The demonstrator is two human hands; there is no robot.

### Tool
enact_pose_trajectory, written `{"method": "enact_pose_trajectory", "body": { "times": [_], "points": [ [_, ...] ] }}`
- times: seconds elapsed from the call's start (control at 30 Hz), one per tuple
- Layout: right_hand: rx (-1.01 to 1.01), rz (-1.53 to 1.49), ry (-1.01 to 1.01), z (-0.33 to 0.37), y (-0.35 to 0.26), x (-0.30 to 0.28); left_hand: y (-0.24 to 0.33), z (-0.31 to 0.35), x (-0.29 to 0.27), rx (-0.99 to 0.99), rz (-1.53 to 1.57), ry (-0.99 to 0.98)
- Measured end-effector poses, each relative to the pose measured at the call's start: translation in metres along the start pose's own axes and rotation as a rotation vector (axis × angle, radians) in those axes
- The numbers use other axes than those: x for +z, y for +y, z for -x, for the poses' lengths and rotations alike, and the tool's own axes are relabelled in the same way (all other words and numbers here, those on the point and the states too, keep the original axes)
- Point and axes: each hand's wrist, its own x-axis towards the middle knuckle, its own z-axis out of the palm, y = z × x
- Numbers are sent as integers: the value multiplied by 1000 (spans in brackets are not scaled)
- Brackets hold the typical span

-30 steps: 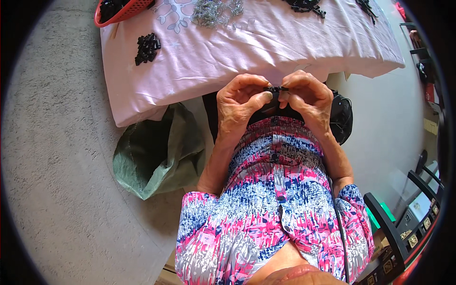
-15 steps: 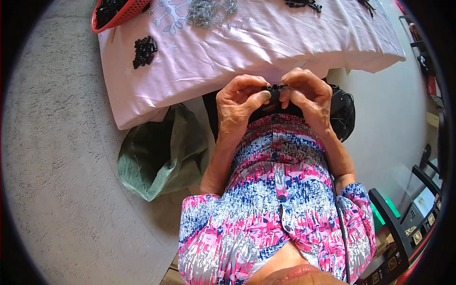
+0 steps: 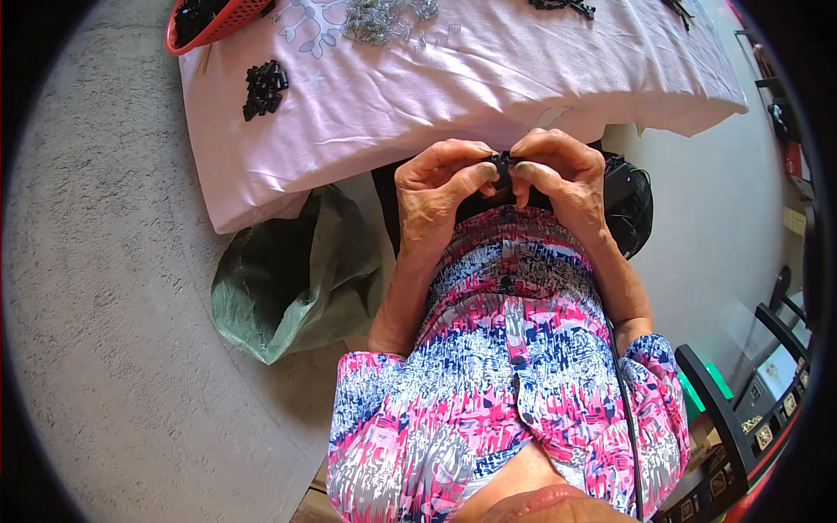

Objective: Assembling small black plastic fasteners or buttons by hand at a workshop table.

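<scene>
Between my fingertips, just off the near edge of the cloth-covered table, is a small black plastic piece (image 3: 503,163). My left hand (image 3: 436,187) grips it from the left, thumb and forefinger closed. From the other side my right hand (image 3: 567,179) pinches at the same piece, its thumb and fingertips pressed together. The fingers cover much of the piece, so its exact shape cannot be made out. On the table, up and to the left of my hands, lies a small pile of short black cylindrical parts (image 3: 265,90).
A pink cloth (image 3: 392,96) covers the table. Toward the far side are a heap of small silvery wire parts (image 3: 384,23), more black parts (image 3: 565,8) and a red basket (image 3: 228,26) holding black pieces. An open green sack (image 3: 253,322) stands at left; a black bag (image 3: 632,209) at right.
My right fingertips have come slightly left, closer to my left ones at the black piece. My left hand has hardly moved.
</scene>
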Motion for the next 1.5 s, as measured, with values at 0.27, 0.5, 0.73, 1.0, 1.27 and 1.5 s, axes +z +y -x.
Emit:
{"method": "enact_pose_trajectory", "body": {
  "times": [0.27,0.5,0.73,1.0,1.27,1.5],
  "points": [
    [-71,28,20,2,-3,2,-1,1,0,-37,-43,17],
    [-201,66,-15,1,-1,3,5,2,5,-51,-102,10],
    [-150,106,-24,1,-3,3,4,0,3,8,-123,-36],
    [-146,161,-26,3,-5,2,4,2,3,6,-118,-63],
    [-336,379,-81,1,-3,-3,5,5,7,54,-230,-27],
    [-489,525,-132,-1,-8,-2,12,6,7,13,-293,-32]
  ]
}}
